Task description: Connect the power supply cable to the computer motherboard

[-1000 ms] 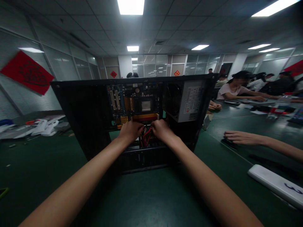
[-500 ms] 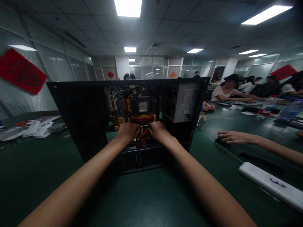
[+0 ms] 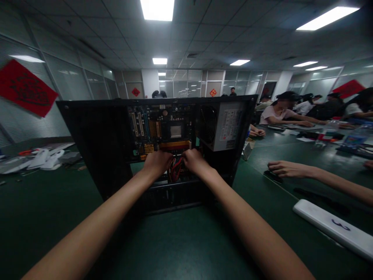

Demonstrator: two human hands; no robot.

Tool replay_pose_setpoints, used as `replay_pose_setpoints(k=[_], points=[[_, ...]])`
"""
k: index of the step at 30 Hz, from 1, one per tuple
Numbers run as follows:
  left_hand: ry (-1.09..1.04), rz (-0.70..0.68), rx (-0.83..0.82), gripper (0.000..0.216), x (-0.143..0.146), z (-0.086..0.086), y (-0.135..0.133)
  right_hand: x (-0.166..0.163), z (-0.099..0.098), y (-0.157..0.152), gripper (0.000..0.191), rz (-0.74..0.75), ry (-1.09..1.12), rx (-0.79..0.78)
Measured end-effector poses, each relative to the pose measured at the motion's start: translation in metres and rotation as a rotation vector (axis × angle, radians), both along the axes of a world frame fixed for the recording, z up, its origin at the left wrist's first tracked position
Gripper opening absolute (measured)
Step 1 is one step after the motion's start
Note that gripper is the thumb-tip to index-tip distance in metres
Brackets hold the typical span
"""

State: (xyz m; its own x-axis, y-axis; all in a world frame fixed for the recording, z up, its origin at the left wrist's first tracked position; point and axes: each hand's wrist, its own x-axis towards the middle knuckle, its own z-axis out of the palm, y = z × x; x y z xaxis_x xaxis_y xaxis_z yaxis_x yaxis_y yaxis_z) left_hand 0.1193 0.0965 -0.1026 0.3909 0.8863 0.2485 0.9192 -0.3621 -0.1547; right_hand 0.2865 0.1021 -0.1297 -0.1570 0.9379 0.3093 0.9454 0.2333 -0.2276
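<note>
A black computer case stands on the green table with its side off, showing a motherboard and a silver power supply. Both my hands reach inside, just below the red and yellow memory slots. My left hand has its fingers curled left of a bundle of red and black cables. On the other side of the bundle, my right hand is closed too, fingertips turned inward. What the fingers of either hand grip is hidden behind the knuckles.
Another person's hand rests on a dark object at the right. In front of it lies a white bar marked 3. White parts and papers are heaped at the left. More people sit along the table at the back right.
Both hands stay at nearly the same place inside the case. In the far background, a person's head has shifted left and shows more above the case.
</note>
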Motion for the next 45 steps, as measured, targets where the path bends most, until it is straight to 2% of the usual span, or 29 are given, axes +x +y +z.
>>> replay_pose_setpoints(k=[12, 45], points=[[0.004, -0.005, 0.006, 0.040, 0.0005, 0.0016, -0.0018, 0.0013, -0.0002, 0.0020, 0.022, 0.021, -0.033, 0.004], [0.014, 0.007, 0.010, 0.040, 0.0006, 0.0035, -0.0018, 0.0008, 0.0007, 0.0024, 0.026, 0.009, 0.011, 0.008]])
